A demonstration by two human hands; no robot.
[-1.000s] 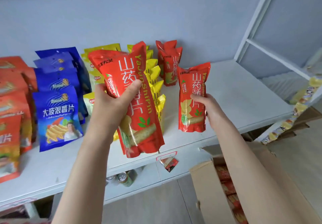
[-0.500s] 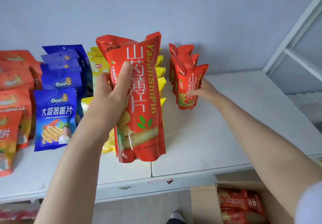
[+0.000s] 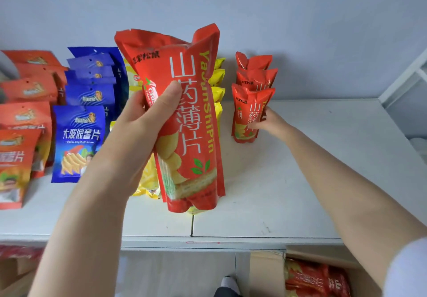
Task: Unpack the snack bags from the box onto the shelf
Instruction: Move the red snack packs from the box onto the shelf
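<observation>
My left hand grips a stack of red snack bags with white Chinese lettering, held upright above the white shelf. My right hand reaches to the back of the shelf and holds the front red snack bag, which stands on the shelf in a row with two more red bags behind it near the wall. The open cardboard box sits on the floor at the lower right, with red bags inside.
Rows of yellow bags, blue bags and orange-red bags stand on the shelf's left half. A white shelf frame rises at the right. A shoe shows on the floor below the shelf edge.
My right hand carried its red bag back to the wall and stood it in front of the two red bags. My left hand raised its stack of bags slightly.
</observation>
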